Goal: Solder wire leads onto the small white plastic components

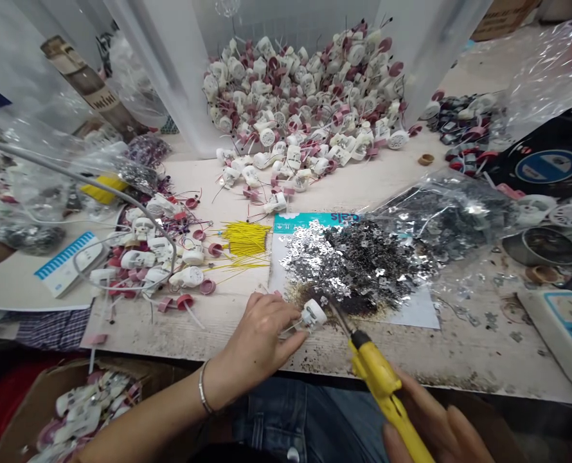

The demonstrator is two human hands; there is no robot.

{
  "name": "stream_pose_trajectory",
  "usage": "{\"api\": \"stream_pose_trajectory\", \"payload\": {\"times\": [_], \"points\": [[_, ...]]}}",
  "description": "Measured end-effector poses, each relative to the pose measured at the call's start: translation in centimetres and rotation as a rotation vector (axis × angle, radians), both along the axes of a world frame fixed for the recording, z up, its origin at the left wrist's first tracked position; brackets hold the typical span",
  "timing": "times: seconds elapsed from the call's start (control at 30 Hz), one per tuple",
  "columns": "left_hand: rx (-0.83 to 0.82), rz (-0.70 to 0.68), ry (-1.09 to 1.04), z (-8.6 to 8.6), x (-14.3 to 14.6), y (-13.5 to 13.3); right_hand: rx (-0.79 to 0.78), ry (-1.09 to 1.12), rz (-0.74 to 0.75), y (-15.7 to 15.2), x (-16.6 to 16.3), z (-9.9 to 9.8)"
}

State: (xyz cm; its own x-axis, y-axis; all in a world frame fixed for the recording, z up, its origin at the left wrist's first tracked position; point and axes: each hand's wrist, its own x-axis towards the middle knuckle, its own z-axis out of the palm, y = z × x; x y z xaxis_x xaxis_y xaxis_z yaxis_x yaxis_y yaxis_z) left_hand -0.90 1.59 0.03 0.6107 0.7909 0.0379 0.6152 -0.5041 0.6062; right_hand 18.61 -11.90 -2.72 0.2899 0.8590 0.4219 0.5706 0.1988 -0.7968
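My left hand (pixel 261 328), with a bracelet at the wrist, pinches a small white plastic part (pixel 313 314) above the front of the table. My right hand (pixel 430 418) is wrapped round a yellow soldering iron (pixel 380 376). Its metal tip points up and left, close to the white part; whether they touch I cannot tell. Just beyond both hands, small shiny metal plates (pixel 348 257) lie heaped on a white and teal sheet (pixel 421 314). Dark brown grains (pixel 315 296) are scattered along the heap's near edge.
Yellow wires (pixel 247 239) lie left of the heap, beside white and pink parts (pixel 146 259). A large pile of similar parts (pixel 305 96) spills from a bin at the back. A looped grey cable (pixel 122 193) crosses the left. A white and blue device (pixel 563 328) stands right.
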Motion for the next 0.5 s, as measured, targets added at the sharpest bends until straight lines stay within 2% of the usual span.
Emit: {"api": "stream_pose_trajectory", "payload": {"times": [0.03, 0.07, 0.13, 0.2, 0.27, 0.37, 0.43, 0.5], "points": [[0.005, -0.047, 0.004, 0.2, -0.3, 0.2, 0.083, 0.018, -0.069, 0.8, -0.6, -0.3], [0.013, -0.092, 0.014, 0.4, -0.6, 0.5, 0.136, 0.006, -0.042, 1.7, -1.1, -0.6], [0.025, -0.166, 0.046, 0.7, -1.0, 1.0, 0.092, 0.016, -0.020, 3.7, -2.1, -1.2], [0.006, -0.186, 0.060, 0.8, -1.3, 1.4, 0.125, 0.022, -0.008, 5.8, -2.8, -1.7], [-0.069, -0.136, 0.055, 0.7, -1.3, 1.7, 0.182, -0.042, 0.036, 7.4, -3.2, -2.1], [-0.183, 0.017, 0.053, 0.3, -0.9, 2.3, 0.176, -0.100, 0.095, 8.7, -3.8, -2.6], [-0.156, 0.081, 0.046, -0.2, -0.6, 2.8, 0.174, -0.083, 0.107, 8.6, -4.0, -2.6], [-0.065, 0.079, 0.055, -0.8, -0.3, 3.2, 0.166, -0.054, 0.112, 8.1, -4.1, -2.6]]}}
